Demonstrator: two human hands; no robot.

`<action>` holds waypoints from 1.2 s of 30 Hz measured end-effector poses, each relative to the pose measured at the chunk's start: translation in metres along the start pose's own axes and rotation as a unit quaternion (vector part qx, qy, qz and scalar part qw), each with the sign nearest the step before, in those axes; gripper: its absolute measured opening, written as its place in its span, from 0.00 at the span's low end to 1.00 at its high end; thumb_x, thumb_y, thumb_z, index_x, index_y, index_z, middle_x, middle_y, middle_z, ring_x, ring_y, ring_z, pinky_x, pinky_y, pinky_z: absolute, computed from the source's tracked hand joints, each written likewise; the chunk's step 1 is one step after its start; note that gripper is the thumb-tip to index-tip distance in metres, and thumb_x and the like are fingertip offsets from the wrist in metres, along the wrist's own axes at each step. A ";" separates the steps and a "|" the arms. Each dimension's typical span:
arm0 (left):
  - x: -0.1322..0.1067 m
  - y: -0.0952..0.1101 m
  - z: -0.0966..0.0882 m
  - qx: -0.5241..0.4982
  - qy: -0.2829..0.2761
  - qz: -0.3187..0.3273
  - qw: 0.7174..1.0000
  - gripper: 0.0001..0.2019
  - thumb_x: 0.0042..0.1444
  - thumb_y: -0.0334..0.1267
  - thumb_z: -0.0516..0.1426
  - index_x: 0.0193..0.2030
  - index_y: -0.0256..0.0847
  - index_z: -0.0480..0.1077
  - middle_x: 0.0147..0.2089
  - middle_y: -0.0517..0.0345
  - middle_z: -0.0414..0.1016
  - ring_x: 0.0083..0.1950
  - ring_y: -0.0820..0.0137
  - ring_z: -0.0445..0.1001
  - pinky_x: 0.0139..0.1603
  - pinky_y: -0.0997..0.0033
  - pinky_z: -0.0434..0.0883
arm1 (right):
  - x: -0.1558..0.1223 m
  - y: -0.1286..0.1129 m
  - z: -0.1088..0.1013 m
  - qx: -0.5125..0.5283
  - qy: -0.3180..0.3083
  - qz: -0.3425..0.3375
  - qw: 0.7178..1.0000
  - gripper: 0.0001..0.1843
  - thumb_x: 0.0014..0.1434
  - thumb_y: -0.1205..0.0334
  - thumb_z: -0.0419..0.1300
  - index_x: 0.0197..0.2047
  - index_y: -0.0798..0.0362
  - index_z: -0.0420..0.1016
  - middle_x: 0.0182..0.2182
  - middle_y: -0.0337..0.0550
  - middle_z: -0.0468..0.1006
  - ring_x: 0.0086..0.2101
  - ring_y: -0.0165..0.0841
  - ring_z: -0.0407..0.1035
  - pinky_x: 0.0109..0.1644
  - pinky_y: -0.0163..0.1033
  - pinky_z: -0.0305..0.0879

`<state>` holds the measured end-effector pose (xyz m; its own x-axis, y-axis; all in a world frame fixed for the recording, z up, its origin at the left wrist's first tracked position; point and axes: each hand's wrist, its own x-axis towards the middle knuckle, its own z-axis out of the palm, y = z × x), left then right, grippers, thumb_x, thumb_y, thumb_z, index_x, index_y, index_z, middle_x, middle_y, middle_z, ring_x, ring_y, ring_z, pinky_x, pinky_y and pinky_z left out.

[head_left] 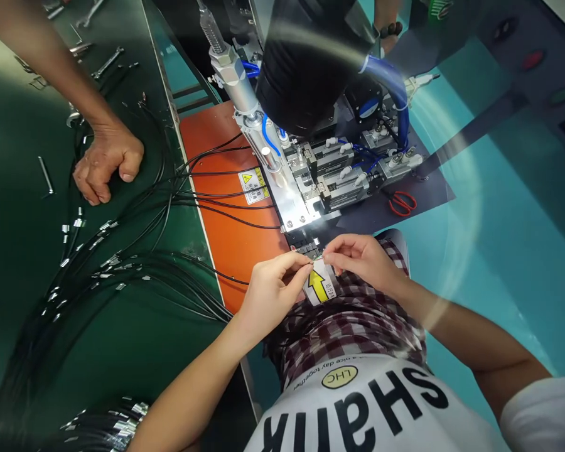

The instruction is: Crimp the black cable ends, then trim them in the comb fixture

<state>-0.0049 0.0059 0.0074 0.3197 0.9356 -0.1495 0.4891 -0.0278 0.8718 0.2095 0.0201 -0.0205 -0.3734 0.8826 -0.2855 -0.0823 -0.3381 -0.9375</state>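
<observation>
My left hand is closed in a pinch on a thin wire end in front of the machine. My right hand pinches at the same small end from the other side, fingertips close to the left ones. Fine details between the fingertips are too small to make out. A black cable runs from the left and passes out of sight behind my left hand. Just below my fingers is a white label with a yellow arrow.
Black cables with metal terminals spread over the green table. A co-worker's closed hand rests there, near wrenches. Red-handled scissors lie right of the machine. A black lamp-like cylinder hangs above; another person's hand is behind.
</observation>
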 end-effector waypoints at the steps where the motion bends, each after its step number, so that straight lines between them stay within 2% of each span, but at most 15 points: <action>1: -0.001 0.000 0.001 -0.015 0.000 -0.010 1.000 0.07 0.62 0.39 0.57 0.37 0.39 0.74 0.29 0.60 0.75 0.28 0.74 0.71 0.29 0.77 0.69 | 0.002 0.000 0.000 0.009 -0.011 0.004 1.000 0.10 0.57 0.56 0.67 0.35 0.53 0.77 0.27 0.36 0.75 0.26 0.27 0.68 0.33 0.34 0.66; 6: -0.004 -0.001 0.002 -0.088 -0.001 -0.050 0.995 0.07 0.61 0.40 0.58 0.38 0.39 0.74 0.28 0.60 0.73 0.27 0.74 0.71 0.27 0.77 0.69 | 0.008 0.000 0.009 -0.007 -0.040 0.008 0.999 0.11 0.56 0.55 0.68 0.34 0.54 0.77 0.25 0.36 0.74 0.25 0.27 0.65 0.30 0.33 0.62; 11: -0.004 -0.007 0.004 -0.112 0.031 -0.057 0.992 0.06 0.60 0.39 0.60 0.39 0.39 0.74 0.30 0.59 0.76 0.29 0.75 0.71 0.30 0.78 0.69 | 0.005 0.006 0.019 -0.117 0.034 -0.080 0.989 0.08 0.57 0.58 0.67 0.33 0.54 0.78 0.27 0.37 0.75 0.26 0.26 0.63 0.29 0.33 0.57; 17: -0.004 -0.011 0.005 -0.133 0.031 -0.069 0.988 0.06 0.60 0.40 0.60 0.38 0.40 0.75 0.30 0.60 0.76 0.27 0.77 0.70 0.27 0.80 0.67 | 0.008 0.005 0.013 -0.084 0.009 -0.046 0.995 0.08 0.55 0.58 0.69 0.35 0.54 0.80 0.25 0.37 0.75 0.24 0.27 0.64 0.26 0.33 0.56; 22: -0.004 -0.012 0.006 -0.155 0.034 -0.069 0.985 0.06 0.60 0.40 0.61 0.39 0.40 0.74 0.30 0.59 0.75 0.28 0.76 0.70 0.27 0.80 0.68 | 0.011 0.003 0.015 -0.135 0.022 -0.102 0.985 0.04 0.57 0.63 0.66 0.33 0.54 0.78 0.27 0.37 0.75 0.25 0.26 0.64 0.27 0.33 0.57; 26: -0.004 -0.006 0.009 -0.206 0.039 -0.074 0.975 0.10 0.59 0.40 0.61 0.47 0.41 0.74 0.34 0.57 0.76 0.28 0.74 0.72 0.27 0.77 0.70 | 0.009 0.004 0.021 -0.184 0.033 -0.155 0.970 0.02 0.58 0.68 0.64 0.33 0.53 0.76 0.29 0.36 0.74 0.28 0.26 0.65 0.31 0.34 0.59; 31: -0.003 -0.002 0.017 -0.266 0.094 -0.093 0.955 0.08 0.60 0.41 0.60 0.37 0.38 0.73 0.22 0.61 0.69 0.21 0.75 0.69 0.24 0.78 0.67 | 0.003 0.010 0.031 -0.199 0.052 -0.165 0.965 0.03 0.59 0.68 0.63 0.33 0.53 0.75 0.29 0.36 0.74 0.29 0.27 0.66 0.33 0.34 0.62; 34: -0.002 -0.005 0.019 -0.305 0.106 -0.111 0.940 0.09 0.61 0.41 0.60 0.35 0.37 0.71 0.21 0.63 0.67 0.20 0.78 0.65 0.23 0.79 0.65 | 0.002 0.015 0.038 -0.185 0.078 -0.157 0.967 0.04 0.60 0.68 0.62 0.33 0.53 0.74 0.29 0.37 0.75 0.30 0.27 0.67 0.34 0.34 0.63; 36: -0.002 -0.005 0.016 -0.309 0.091 -0.116 0.940 0.09 0.61 0.42 0.60 0.38 0.37 0.72 0.22 0.62 0.68 0.22 0.78 0.66 0.25 0.79 0.67 | 0.003 0.017 0.039 -0.192 0.095 -0.163 0.963 0.04 0.60 0.68 0.62 0.32 0.52 0.73 0.29 0.37 0.75 0.30 0.28 0.67 0.34 0.35 0.64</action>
<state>0.0050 -0.0017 -0.0044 0.0907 0.9373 -0.3366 -0.0539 0.3421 0.9381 0.1711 0.0040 -0.0292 -0.2065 0.9777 0.0392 0.1950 0.0804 -0.9775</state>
